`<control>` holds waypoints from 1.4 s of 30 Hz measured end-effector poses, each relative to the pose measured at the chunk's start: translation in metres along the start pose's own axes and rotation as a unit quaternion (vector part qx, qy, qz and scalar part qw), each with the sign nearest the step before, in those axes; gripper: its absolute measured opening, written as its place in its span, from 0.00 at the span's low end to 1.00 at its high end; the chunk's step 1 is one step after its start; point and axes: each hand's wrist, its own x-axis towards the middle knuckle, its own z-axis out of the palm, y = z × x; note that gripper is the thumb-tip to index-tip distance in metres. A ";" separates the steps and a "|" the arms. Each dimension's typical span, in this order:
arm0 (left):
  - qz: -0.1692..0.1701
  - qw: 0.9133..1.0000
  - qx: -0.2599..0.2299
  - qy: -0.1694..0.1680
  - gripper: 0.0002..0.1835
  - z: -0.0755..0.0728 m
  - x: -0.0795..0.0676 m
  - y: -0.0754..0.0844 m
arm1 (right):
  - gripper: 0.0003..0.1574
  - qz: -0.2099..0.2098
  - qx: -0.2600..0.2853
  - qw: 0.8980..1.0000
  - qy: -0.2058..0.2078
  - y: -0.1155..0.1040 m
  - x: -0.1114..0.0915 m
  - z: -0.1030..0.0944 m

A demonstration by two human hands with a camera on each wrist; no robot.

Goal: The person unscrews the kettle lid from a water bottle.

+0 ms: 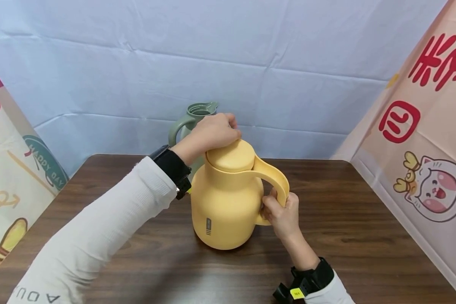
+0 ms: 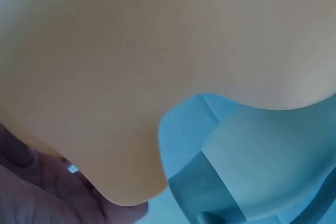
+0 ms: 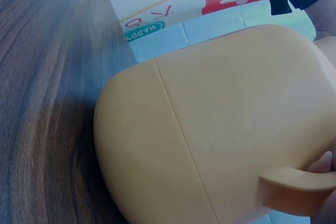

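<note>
A yellow thermos jug (image 1: 228, 207) stands upright on the table, its round lid (image 1: 232, 157) seated in the neck. From the far left my left hand (image 1: 215, 131) holds the lid, fingers bent over its back edge; the fingertips are mostly hidden. In the left wrist view that hand (image 2: 37, 192) shows at the lower left against the jug (image 2: 131, 66). The jug's handle (image 1: 279, 179) is gripped by my right hand (image 1: 283, 213) near its lower end. The right wrist view shows the jug's side (image 3: 210, 108) and a bit of the handle (image 3: 299, 182).
Behind the yellow jug stands a green jug (image 1: 184, 122), partly hidden, with its mouth uncovered. A pale blue cloth (image 1: 289, 84) hangs behind the brown wooden table (image 1: 346, 236). Printed banners (image 1: 429, 169) flank both sides.
</note>
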 end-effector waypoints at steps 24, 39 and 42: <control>0.125 0.966 -0.226 0.028 0.09 -0.003 -0.017 -0.067 | 0.21 0.005 0.002 0.999 0.032 0.001 0.002 0.000; 0.255 0.929 -0.204 0.174 0.04 0.015 -0.038 -0.082 | 0.20 -0.002 -0.001 1.000 0.022 0.001 0.000 -0.003; 0.291 0.916 -0.177 0.211 0.03 0.019 -0.043 -0.083 | 0.20 0.000 0.000 1.000 0.023 0.001 0.000 -0.002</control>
